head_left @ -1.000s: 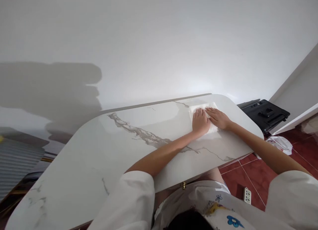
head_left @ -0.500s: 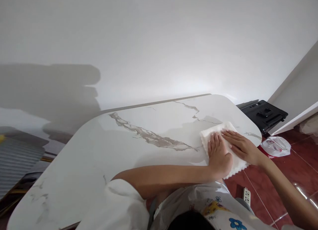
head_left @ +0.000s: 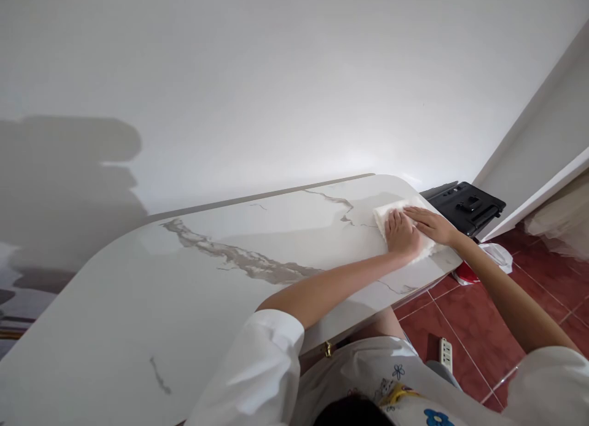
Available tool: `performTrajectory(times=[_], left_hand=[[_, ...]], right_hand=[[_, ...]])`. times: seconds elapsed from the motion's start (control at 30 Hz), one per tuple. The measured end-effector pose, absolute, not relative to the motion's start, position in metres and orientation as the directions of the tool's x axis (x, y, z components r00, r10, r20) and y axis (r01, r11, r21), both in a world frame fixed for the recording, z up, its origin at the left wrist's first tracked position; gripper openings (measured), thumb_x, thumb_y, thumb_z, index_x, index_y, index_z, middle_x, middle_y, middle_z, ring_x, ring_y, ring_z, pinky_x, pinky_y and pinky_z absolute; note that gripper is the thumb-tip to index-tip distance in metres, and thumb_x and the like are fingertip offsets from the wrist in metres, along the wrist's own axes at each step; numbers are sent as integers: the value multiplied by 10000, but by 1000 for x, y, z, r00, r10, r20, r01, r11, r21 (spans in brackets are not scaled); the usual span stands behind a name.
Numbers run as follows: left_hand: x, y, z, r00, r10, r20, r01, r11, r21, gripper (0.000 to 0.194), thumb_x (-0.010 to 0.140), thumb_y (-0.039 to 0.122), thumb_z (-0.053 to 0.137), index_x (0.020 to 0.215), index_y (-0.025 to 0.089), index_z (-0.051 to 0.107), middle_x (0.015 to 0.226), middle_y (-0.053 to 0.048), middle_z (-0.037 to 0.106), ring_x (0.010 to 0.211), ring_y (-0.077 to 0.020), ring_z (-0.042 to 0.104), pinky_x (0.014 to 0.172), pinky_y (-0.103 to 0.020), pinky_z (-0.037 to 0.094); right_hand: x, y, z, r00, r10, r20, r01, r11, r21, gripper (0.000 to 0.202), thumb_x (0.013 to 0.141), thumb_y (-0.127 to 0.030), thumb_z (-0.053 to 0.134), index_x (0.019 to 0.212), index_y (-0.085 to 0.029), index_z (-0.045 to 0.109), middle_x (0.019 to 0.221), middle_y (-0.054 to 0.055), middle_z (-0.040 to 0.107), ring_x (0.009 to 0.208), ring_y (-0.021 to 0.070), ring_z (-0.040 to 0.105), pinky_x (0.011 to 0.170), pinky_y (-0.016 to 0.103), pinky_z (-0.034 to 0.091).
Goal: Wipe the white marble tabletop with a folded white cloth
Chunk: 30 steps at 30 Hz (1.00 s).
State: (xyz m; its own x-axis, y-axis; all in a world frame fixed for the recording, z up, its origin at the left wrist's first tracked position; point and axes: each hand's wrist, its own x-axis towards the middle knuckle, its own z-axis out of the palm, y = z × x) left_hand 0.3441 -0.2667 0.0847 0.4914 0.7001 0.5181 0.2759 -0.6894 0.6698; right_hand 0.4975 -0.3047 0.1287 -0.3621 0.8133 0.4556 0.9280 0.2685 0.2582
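A white cloth [head_left: 384, 217] lies flat near the right end of the white marble-patterned table [head_left: 193, 315]. My left hand [head_left: 404, 234] presses on the cloth's middle, fingers laid out and pointing toward the wall. Just right of it, my right hand [head_left: 430, 224] rests flat on the cloth, its fingers stretched to the left and its fingertips close to my left hand. Neither hand is wrapped round the cloth. Part of the cloth is hidden under both hands.
Beyond the table's right end is a black case [head_left: 467, 206]. A white plastic bag [head_left: 499, 256] and a power strip [head_left: 445, 354] are on the red tiled floor [head_left: 478, 321]. The wall [head_left: 276, 94] runs along the table's far edge.
Both hands and the cloth have moved away from my body, toward the far right corner of the table. The view has shifted a little to the right.
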Motion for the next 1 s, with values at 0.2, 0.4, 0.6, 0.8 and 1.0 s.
performTrajectory(times=[0.2,0.4,0.6,0.8,1.0], left_hand=[[342,-221,100,411,734,540,372,-676,636,565,892,243,230,1419,42,269,1522,-111,221,1412,-192,140,1154,-340,108],[329,-173,108,356,744,565,459,-666,588,558,900,223,228,1414,13,278,1508,-118,259,1401,-214,179,1149,-343,135],[332,-126,122,279,773,570,532,-619,578,530,907,222,237,1410,68,300,1501,-102,283,1395,-194,201,1142,-334,159],[354,-95,139,273,748,605,580,-630,516,532,907,258,281,1397,54,315,1487,-134,302,1383,-242,224,1133,-375,180],[377,-90,145,317,659,682,624,-687,373,530,916,240,273,1386,1,320,1470,-157,322,1365,-266,255,1123,-370,193]], right_hand=[[495,-244,146,-366,829,423,919,249,306,482,919,-314,307,1359,-185,457,1410,27,438,1324,203,356,1112,413,290],[481,-186,157,-359,846,394,917,240,319,490,919,-278,293,1373,-160,435,1425,24,417,1329,197,347,1121,394,263],[475,-134,169,-317,853,414,939,220,266,498,903,-277,318,1379,-185,434,1414,8,437,1328,211,348,1111,397,273],[492,-100,185,-288,851,438,954,213,213,492,902,-292,311,1356,-193,469,1410,6,440,1330,213,344,1117,394,263],[518,-101,195,-280,841,462,957,203,209,503,891,-308,325,1369,-216,448,1416,-1,430,1332,216,341,1113,421,265]])
